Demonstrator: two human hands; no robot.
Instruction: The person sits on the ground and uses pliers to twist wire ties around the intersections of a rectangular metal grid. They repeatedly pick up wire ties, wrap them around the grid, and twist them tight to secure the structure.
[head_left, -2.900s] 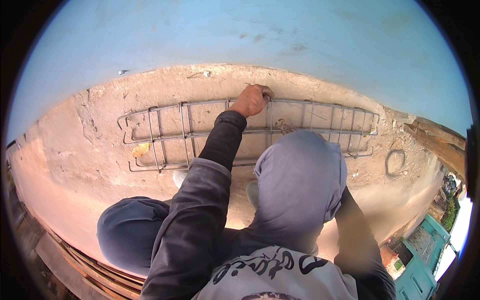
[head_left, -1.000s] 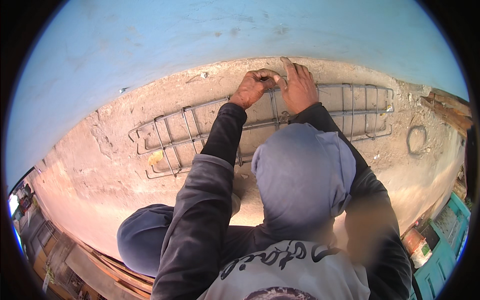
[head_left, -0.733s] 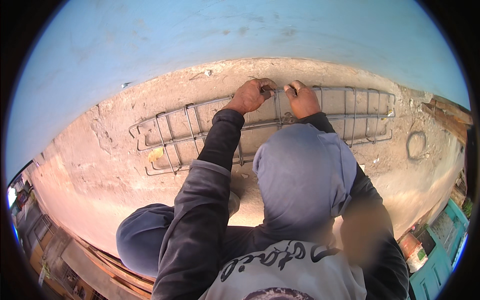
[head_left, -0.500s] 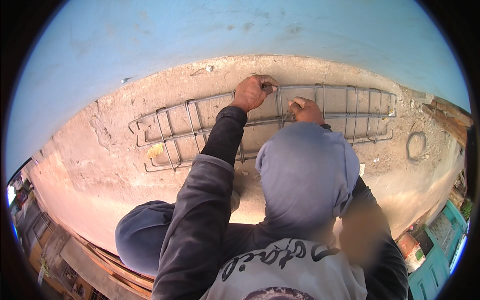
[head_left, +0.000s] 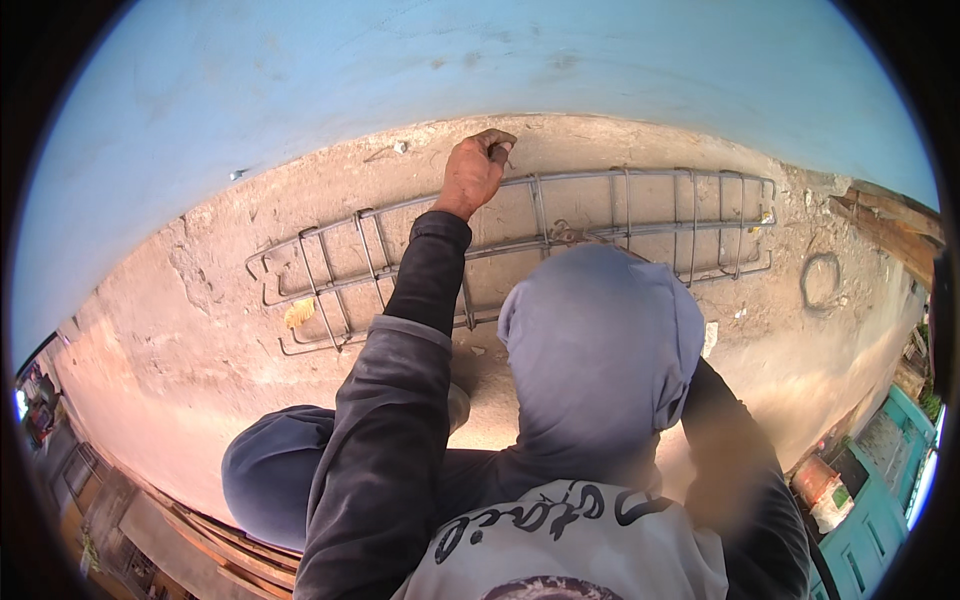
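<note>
A long steel rebar cage (head_left: pixel 590 226) with several rectangular stirrups lies across the ground in front of me. Just past its far bar, left of the middle, my left hand (head_left: pixel 473 174) is closed in a pinch; what is between the fingers, if anything, is too small to tell. Over the middle of the cage shows the rusty-brown end of what looks like pincers (head_left: pixel 566 233). My raised knee (head_left: pixel 600 340) covers the rest of that tool and hides my right hand.
A blue wall (head_left: pixel 480 60) rises along the far side of the rough concrete floor (head_left: pixel 170 350). A yellow leaf (head_left: pixel 299 313) lies by the cage's left end. To the right are a wire ring (head_left: pixel 821 282) and wooden boards (head_left: pixel 885 228); my other knee (head_left: pixel 275 475) is at lower left.
My left hand has lifted off the cage's far bar and moved left and away. My right hand has drawn back behind my knee, and the tool's end now shows over the cage.
</note>
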